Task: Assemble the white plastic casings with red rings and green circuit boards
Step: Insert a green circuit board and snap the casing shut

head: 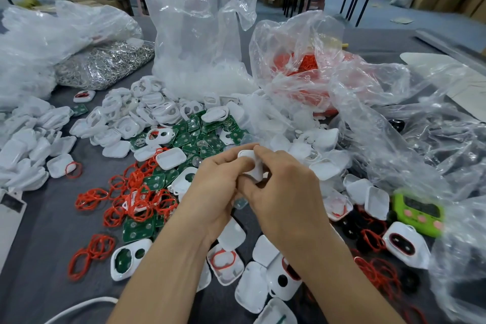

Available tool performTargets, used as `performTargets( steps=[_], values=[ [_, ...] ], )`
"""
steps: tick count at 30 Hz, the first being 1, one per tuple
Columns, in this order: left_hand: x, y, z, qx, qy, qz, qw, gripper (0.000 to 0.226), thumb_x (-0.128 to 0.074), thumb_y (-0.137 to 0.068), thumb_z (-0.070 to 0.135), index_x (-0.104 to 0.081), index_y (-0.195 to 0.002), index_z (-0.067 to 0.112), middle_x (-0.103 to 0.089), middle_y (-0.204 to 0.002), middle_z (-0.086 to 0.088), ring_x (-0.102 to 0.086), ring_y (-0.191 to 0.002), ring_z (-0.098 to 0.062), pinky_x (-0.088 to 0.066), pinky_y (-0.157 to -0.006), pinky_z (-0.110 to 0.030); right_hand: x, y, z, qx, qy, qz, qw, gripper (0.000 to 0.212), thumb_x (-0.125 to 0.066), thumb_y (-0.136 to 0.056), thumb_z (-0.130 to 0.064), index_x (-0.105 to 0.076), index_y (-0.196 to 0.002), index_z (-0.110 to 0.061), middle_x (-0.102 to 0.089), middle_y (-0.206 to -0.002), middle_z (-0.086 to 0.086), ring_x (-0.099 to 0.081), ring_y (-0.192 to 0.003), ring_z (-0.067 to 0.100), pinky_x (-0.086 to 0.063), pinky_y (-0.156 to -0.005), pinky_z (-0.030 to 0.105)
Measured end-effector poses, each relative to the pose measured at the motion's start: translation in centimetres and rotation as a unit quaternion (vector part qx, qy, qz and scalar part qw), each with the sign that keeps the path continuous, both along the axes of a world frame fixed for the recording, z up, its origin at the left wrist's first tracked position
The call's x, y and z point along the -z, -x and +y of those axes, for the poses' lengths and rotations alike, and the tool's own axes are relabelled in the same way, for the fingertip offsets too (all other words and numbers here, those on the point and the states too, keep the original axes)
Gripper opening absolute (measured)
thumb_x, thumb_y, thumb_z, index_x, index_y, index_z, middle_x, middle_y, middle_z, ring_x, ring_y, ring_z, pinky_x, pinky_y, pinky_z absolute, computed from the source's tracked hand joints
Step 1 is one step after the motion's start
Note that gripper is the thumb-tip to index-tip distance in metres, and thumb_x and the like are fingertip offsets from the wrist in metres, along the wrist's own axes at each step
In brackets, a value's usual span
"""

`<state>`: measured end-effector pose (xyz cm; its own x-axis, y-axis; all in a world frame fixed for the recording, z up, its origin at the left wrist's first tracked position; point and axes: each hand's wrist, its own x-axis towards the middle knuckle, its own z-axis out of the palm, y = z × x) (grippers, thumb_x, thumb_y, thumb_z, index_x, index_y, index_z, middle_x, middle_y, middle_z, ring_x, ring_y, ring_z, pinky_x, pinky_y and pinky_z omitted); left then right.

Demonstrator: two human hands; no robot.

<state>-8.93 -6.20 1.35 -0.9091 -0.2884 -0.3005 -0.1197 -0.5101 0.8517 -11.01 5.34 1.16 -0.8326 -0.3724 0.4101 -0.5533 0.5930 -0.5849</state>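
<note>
**Hands at the closing step.** The left hand (218, 181) and the right hand (285, 189) meet above the middle of the table. Fingers and thumbs of both curl round one small white rounded-square plastic casing (249, 162), of which only an upper edge and a corner show between the fingertips. Whether a ring and a board already sit inside it cannot be told. The grip suggests either two halves pressed shut or a part being seated.

Just beyond the hands lies a heap of green square circuit boards (202, 137), and to its left a loose tangle of thin red rubber rings (131, 197). Open white casing halves (123, 113) are piled farther back. What appear to be closed white casings (23, 150) are stacked at the far left edge.

Near the forearms lie part-built pieces: a white front shell with a green board in it (128, 258) and a white tray-like shell holding a red ring (224, 263).

Behind stand a clear plastic bag of white parts (200, 34), a clear plastic bag of red rings (302, 68) and a bag of silvery metal clips (105, 66). A lime-green digital timer (418, 213) sits to the right on the grey table (47, 231).

Next move, as judged: even pressure round the rim to close the casing flush, then release to the finished stack. After that comes a reach for a fresh shell, ring and board, all of which lie near the hands.
</note>
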Motion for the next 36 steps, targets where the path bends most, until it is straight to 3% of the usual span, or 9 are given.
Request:
performTargets(
  steps=[2,4,7,10,20,26,30,34,36],
  values=[
    [0.1,0.1,-0.6,-0.01,-0.019,0.004,1.0,0.031,-0.053,-0.093,-0.008,-0.077,-0.108,0.006,-0.078,-0.097,-0.017,-0.076,-0.079,-0.021,-0.058,-0.056,-0.024,-0.2,0.9,0.6,-0.005,0.075,-0.089,0.993,0.034,-0.078,-0.085,-0.037,-0.067,-0.117,-0.038,-0.066,-0.078,-0.024,-0.066,-0.076,-0.002,-0.045,-0.066,0.007],
    [0.2,0.2,-1.1,-0.021,-0.059,0.012,0.998,0.03,-0.051,-0.094,-0.009,-0.074,-0.111,0.002,-0.077,-0.109,-0.019,-0.076,-0.095,-0.025,-0.062,-0.065,-0.03,-0.2,2.2,1.4,0.036,0.118,-0.146,0.982,0.015,-0.077,-0.087,-0.036,-0.073,-0.101,-0.038,-0.07,-0.076,-0.024,-0.066,-0.074,-0.007,-0.047,-0.065,0.008],
    [0.1,0.1,-1.4,-0.004,-0.091,0.029,0.995,0.03,-0.048,-0.095,-0.008,-0.073,-0.111,0.001,-0.076,-0.111,-0.02,-0.076,-0.099,-0.027,-0.063,-0.07,-0.034,-0.4,3.3,2.2,0.022,0.203,-0.25,0.946,0.01,-0.076,-0.09,-0.026,-0.074,-0.083,-0.033,-0.075,-0.076,-0.014,-0.069,-0.066,0.002,-0.052,-0.061,0.019],
    [-0.1,-0.1,-1.4,0.018,-0.093,0.034,0.995,0.03,-0.047,-0.096,-0.007,-0.072,-0.111,0.001,-0.076,-0.111,-0.02,-0.077,-0.091,-0.027,-0.064,-0.069,-0.034,-0.7,3.2,2.0,-0.044,0.262,-0.336,0.904,0.011,-0.074,-0.093,-0.017,-0.079,-0.09,-0.026,-0.079,-0.085,-0.003,-0.068,-0.065,0.007,-0.052,-0.057,0.019],
    [-0.3,-0.3,-1.1,0.038,-0.077,0.023,0.996,0.03,-0.05,-0.095,-0.007,-0.076,-0.107,0.0,-0.071,-0.12,-0.027,-0.071,-0.101,-0.035,-0.065,-0.076,-0.042,-0.5,3.1,1.7,-0.06,0.283,-0.398,0.871,0.01,-0.072,-0.095,-0.015,-0.074,-0.104,-0.017,-0.076,-0.076,0.016,-0.067,-0.061,0.021,-0.055,-0.055,0.025],
    [-0.5,-0.6,-1.0,0.085,-0.061,0.033,0.994,0.03,-0.051,-0.095,-0.006,-0.079,-0.101,0.004,-0.074,-0.113,-0.022,-0.074,-0.096,-0.031,-0.065,-0.078,-0.043,-0.7,3.0,1.7,-0.075,0.326,-0.417,0.845,0.008,-0.071,-0.094,-0.01,-0.068,-0.091,-0.017,-0.075,-0.07,0.008,-0.063,-0.052,0.011,-0.052,-0.05,0.022],
    [-0.4,-0.6,-1.0,0.095,-0.048,0.037,0.994,0.029,-0.052,-0.095,-0.006,-0.078,-0.103,0.002,-0.073,-0.119,-0.021,-0.072,-0.109,-0.036,-0.062,-0.086,-0.048,-0.7,3.1,1.9,-0.058,0.312,-0.398,0.861,0.009,-0.074,-0.092,-0.009,-0.071,-0.087,-0.015,-0.076,-0.07,0.011,-0.063,-0.054,0.012,-0.049,-0.053,0.024],
    [-0.5,-0.6,-0.8,0.101,-0.057,0.039,0.993,0.028,-0.052,-0.096,-0.007,-0.077,-0.105,0.001,-0.073,-0.12,-0.021,-0.072,-0.108,-0.035,-0.064,-0.078,-0.042,-0.7,3.0,1.9,-0.026,0.31,-0.378,0.872,0.014,-0.076,-0.089,-0.006,-0.072,-0.08,-0.014,-0.075,-0.07,0.019,-0.063,-0.054,0.019,-0.047,-0.049,0.027],
    [-0.5,-0.7,-0.8,0.101,-0.055,0.04,0.993,0.028,-0.053,-0.096,-0.006,-0.076,-0.111,0.0,-0.072,-0.122,-0.021,-0.071,-0.11,-0.036,-0.064,-0.078,-0.043,-0.8,2.9,2.0,-0.02,0.313,-0.368,0.875,0.02,-0.078,-0.087,-0.004,-0.073,-0.072,-0.017,-0.074,-0.066,0.014,-0.065,-0.05,0.015,-0.047,-0.045,0.022]
  ],
)
